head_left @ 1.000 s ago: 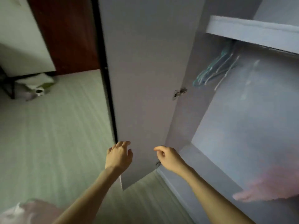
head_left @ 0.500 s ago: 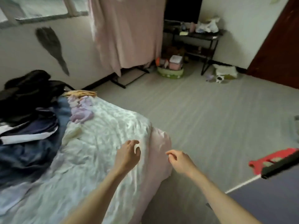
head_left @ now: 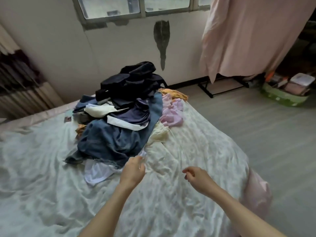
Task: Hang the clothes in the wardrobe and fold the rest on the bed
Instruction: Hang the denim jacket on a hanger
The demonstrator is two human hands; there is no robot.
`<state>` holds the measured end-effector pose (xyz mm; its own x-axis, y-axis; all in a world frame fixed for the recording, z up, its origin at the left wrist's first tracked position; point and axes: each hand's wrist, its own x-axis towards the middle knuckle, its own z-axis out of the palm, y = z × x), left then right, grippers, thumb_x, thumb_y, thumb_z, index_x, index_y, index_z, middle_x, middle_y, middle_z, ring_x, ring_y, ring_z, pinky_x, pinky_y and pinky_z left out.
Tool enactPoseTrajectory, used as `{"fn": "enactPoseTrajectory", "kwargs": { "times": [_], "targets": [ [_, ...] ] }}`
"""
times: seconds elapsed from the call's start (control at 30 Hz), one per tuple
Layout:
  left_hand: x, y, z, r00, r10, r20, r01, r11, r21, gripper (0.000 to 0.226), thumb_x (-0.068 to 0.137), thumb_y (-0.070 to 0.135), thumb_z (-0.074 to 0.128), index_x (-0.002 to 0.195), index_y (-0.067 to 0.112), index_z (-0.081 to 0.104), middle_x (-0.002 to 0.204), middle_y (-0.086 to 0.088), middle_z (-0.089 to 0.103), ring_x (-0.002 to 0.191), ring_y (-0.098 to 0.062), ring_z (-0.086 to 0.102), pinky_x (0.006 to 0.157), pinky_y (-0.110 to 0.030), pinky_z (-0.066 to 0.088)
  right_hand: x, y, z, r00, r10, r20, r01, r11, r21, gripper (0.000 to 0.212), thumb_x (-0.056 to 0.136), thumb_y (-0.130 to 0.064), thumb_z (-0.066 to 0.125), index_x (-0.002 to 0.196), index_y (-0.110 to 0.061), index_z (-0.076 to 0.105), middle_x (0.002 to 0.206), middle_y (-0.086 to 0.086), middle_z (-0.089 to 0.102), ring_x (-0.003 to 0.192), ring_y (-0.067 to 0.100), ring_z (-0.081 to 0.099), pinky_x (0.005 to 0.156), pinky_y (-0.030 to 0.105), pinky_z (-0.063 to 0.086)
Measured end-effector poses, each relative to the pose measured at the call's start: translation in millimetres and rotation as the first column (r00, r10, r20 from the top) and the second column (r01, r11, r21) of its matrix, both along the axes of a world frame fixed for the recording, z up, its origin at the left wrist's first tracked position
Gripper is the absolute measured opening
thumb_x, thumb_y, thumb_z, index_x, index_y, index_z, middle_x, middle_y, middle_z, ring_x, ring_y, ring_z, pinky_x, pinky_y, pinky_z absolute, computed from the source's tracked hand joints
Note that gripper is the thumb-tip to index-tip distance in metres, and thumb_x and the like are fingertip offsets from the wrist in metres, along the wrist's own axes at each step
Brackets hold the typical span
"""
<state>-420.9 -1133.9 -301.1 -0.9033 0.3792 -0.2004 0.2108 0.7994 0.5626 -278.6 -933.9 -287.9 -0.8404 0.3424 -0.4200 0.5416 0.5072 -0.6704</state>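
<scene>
Left hand: fingers loosely curled and a little apart, holding nothing, tips just short of the near edge of the clothes pile. Right hand: fingers curled inward, thumb close to the forefinger, nothing between them; it hangs over bare sheet, apart from the pile. Both forearms reach in from the lower edge over the bed.

Pile sits toward the far side of the bed, near the wall. Nearest the left hand: a white garment lying flat, partly under a blue denim piece. Dark navy and black items heaped on top behind. Pale pink clothing and an orange piece at the pile's right flank.

Beyond: window, pink curtain, a green basket on the floor.
</scene>
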Motion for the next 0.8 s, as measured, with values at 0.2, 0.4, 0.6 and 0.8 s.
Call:
{"fn": "enactPoseTrajectory", "kwargs": {
  "times": [0.2, 0.4, 0.6, 0.8],
  "targets": [
    [-78.1, -7.7, -38.3, 0.992, 0.065, 0.113, -0.06, 0.997, -0.045, 0.036, 0.094, 0.019, 0.044, 0.127, 0.011, 0.053, 0.126, -0.008, 0.054, 0.115, -0.023, 0.051, 0.096, -0.034, 0.042, -99.3, -5.2, -29.0, 0.996, 0.065, 0.059, -0.067, 0.997, 0.028, 0.034, 0.098, -0.017, 0.036, 0.123, -0.016, 0.059, 0.115, 0.002, 0.063, 0.079, 0.004, 0.057, 0.067, 0.013, 0.044],
    [-139.1, 3.2, -101.4, 0.991, 0.066, 0.116, -0.045, 0.983, -0.176, 0.046, 0.095, 0.024, 0.046, 0.14, 0.014, 0.039, 0.14, -0.004, 0.04, 0.126, -0.023, 0.039, 0.101, -0.038, 0.038, -185.2, -0.1, -92.4, 0.983, 0.119, 0.14, -0.128, 0.991, 0.05, 0.036, 0.096, -0.016, 0.035, 0.124, -0.019, 0.057, 0.12, 0.0, 0.062, 0.098, 0.013, 0.061, 0.078, 0.022, 0.046],
    [-198.6, 7.1, -174.0, 0.998, 0.062, -0.027, -0.068, 0.89, -0.451, 0.076, 0.09, 0.044, 0.055, 0.149, 0.02, 0.014, 0.153, -0.005, 0.015, 0.137, -0.025, 0.02, 0.103, -0.038, 0.034, -255.3, -9.7, -168.9, 0.966, 0.225, 0.13, -0.229, 0.973, 0.017, 0.037, 0.095, -0.015, 0.036, 0.127, -0.016, 0.056, 0.121, 0.004, 0.062, 0.107, 0.016, 0.057, 0.082, 0.022, 0.042],
    [-222.3, 8.2, -208.3, 0.949, 0.079, -0.305, -0.187, 0.92, -0.344, 0.017, 0.08, 0.002, 0.065, 0.097, 0.005, 0.064, 0.11, -0.015, 0.059, 0.103, -0.035, 0.053, 0.082, -0.044, 0.042, -282.4, -13.3, -212.2, 0.97, 0.239, 0.037, -0.237, 0.971, -0.039, 0.037, 0.095, -0.015, 0.039, 0.129, -0.018, 0.053, 0.126, 0.0, 0.059, 0.11, 0.014, 0.056, 0.084, 0.018, 0.038]
  ]
}}
